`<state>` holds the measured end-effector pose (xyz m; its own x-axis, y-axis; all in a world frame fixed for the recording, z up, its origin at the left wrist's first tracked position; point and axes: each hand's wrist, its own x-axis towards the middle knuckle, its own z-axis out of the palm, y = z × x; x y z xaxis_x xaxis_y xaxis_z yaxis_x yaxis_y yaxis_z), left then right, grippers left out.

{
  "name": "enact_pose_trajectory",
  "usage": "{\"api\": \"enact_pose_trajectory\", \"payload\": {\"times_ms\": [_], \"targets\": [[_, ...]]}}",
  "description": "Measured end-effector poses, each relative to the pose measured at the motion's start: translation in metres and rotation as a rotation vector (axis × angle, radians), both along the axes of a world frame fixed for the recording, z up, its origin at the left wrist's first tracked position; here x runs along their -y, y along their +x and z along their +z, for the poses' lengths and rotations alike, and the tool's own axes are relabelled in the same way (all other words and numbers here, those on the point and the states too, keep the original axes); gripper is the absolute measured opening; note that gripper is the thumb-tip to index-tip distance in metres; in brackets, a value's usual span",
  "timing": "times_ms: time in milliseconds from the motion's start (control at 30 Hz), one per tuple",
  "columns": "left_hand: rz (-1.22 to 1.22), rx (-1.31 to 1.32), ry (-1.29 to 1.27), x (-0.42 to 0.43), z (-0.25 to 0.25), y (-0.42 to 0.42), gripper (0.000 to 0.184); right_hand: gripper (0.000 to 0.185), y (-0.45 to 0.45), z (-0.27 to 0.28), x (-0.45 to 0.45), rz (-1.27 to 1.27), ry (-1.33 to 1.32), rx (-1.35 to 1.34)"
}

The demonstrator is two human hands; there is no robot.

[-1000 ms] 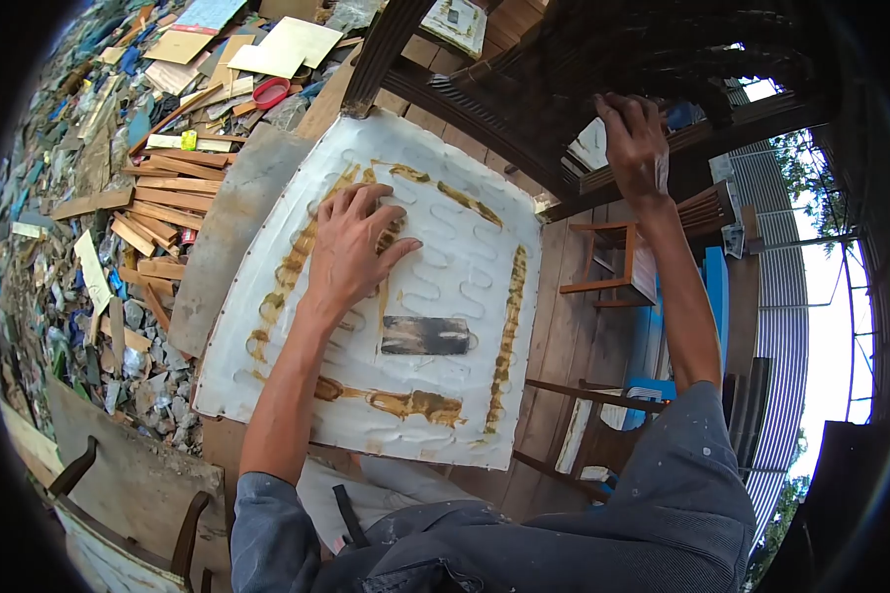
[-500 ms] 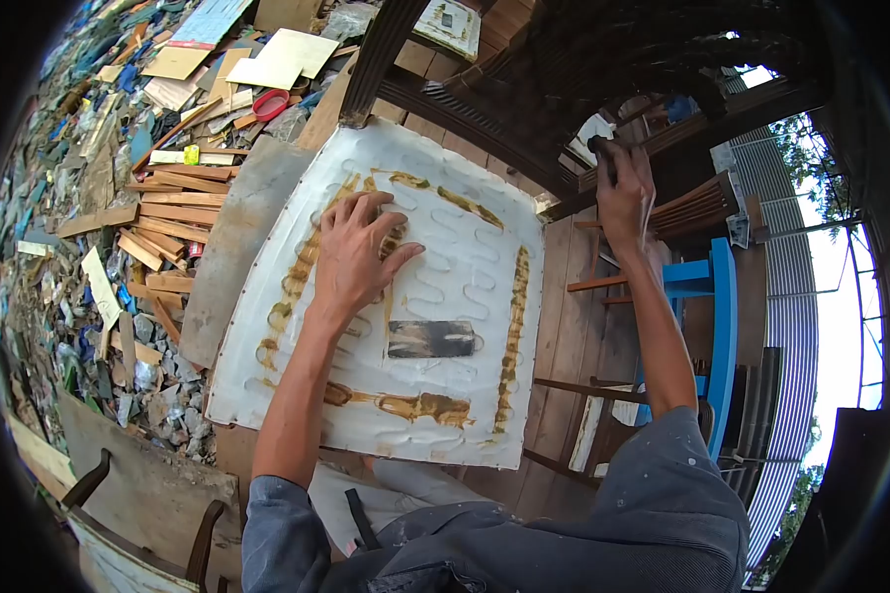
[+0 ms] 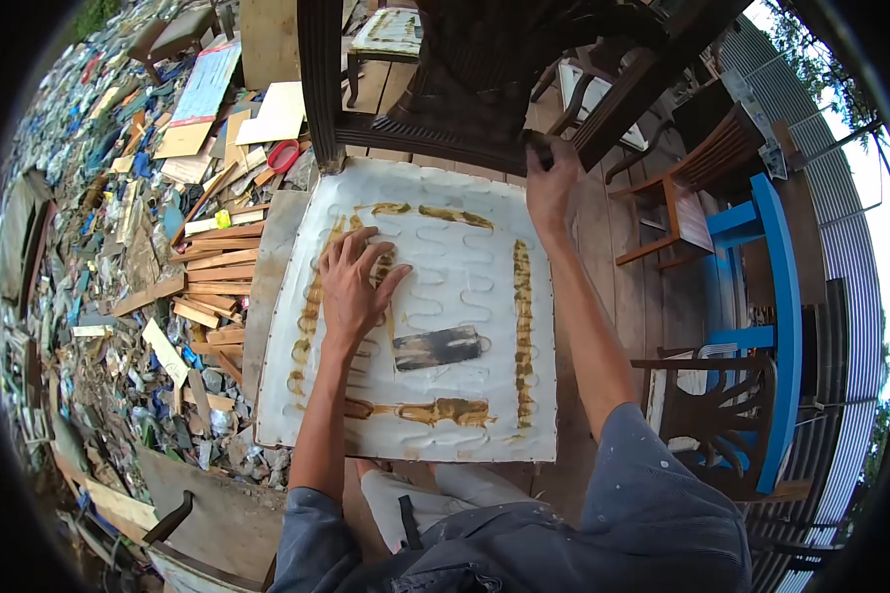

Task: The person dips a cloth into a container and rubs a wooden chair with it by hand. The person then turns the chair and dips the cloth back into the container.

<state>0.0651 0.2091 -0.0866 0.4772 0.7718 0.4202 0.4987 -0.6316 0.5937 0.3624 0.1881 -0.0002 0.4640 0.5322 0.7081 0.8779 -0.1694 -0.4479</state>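
A dark wooden chair with a carved back (image 3: 445, 143) stands in front of me. Its white seat (image 3: 485, 381) has brown streaks and wavy spring outlines. My left hand (image 3: 354, 287) lies on the left part of the seat, fingers spread, holding nothing. A dark rectangular patch (image 3: 437, 348) is on the seat to its right. My right hand (image 3: 554, 188) pinches a small dark pad (image 3: 538, 150) against the chair back, near the lower right corner where rail and post meet. Fingers partly cover the pad, so its exact kind is unclear.
Wood scraps (image 3: 222, 262) and rubble cover the ground on the left. A red ring-shaped item (image 3: 284, 156) lies among them. To the right are a blue bench-like frame (image 3: 776, 326), a brown slatted chair (image 3: 677, 212) and another dark chair (image 3: 717, 405). Plank flooring (image 3: 603, 252) runs beneath.
My right hand has moved down and left with the dark pad, from along the right post to the lower corner. My left hand stays on the seat. The view has shifted.
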Motion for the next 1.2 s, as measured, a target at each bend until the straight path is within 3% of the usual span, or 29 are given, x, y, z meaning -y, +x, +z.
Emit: {"api": "enact_pose_trajectory", "payload": {"times_ms": [167, 200, 267, 367, 500, 600, 633, 767, 867, 900, 1033, 1133, 1200], "targets": [[0.010, -0.054, 0.020, 0.003, 0.000, 0.002, 0.034, 0.023, 0.002, 0.019, -0.028, 0.058, 0.175, -0.590], [0.018, -0.064, 0.028, 0.003, 0.002, 0.003, 0.034, 0.022, 0.002, 0.015, -0.045, -0.015, 0.227, -0.466], [0.010, -0.067, 0.052, 0.003, 0.001, 0.003, 0.033, 0.019, -0.012, 0.054, -0.049, 0.102, 0.330, -0.911], [0.012, -0.077, 0.069, 0.002, -0.002, 0.004, 0.034, 0.016, -0.020, 0.096, -0.052, 0.387, 0.754, -1.320], [0.004, -0.089, 0.058, 0.003, -0.001, 0.005, 0.034, 0.016, -0.009, 0.106, -0.052, 0.412, 0.925, -1.185], [0.006, -0.102, 0.087, 0.003, -0.002, 0.005, 0.033, 0.016, -0.019, 0.088, -0.070, 0.088, 0.562, -0.695], [0.008, -0.099, 0.080, 0.004, -0.002, 0.007, 0.033, 0.018, -0.019, 0.085, -0.062, -0.036, 0.461, -0.417], [0.005, -0.101, 0.066, 0.005, -0.003, 0.005, 0.034, 0.020, -0.008, 0.035, -0.033, 0.013, 0.149, -0.209], [0.006, -0.090, 0.075, 0.002, -0.001, 0.006, 0.034, 0.022, 0.003, 0.027, -0.017, 0.053, 0.254, -0.318], [0.001, -0.090, 0.073, 0.003, -0.001, 0.006, 0.034, 0.025, -0.009, 0.050, -0.010, 0.065, 0.252, -0.464], [0.004, -0.091, 0.074, 0.003, -0.003, 0.006, 0.034, 0.023, -0.028, 0.021, -0.025, 0.019, 0.241, -0.149], [-0.006, -0.071, 0.088, 0.001, -0.004, 0.004, 0.034, 0.021, -0.015, -0.004, -0.001, -0.018, -0.005, -0.097], [-0.010, -0.061, 0.079, 0.001, -0.004, 0.004, 0.034, 0.023, -0.010, -0.007, 0.009, -0.047, 0.030, -0.142]]}}
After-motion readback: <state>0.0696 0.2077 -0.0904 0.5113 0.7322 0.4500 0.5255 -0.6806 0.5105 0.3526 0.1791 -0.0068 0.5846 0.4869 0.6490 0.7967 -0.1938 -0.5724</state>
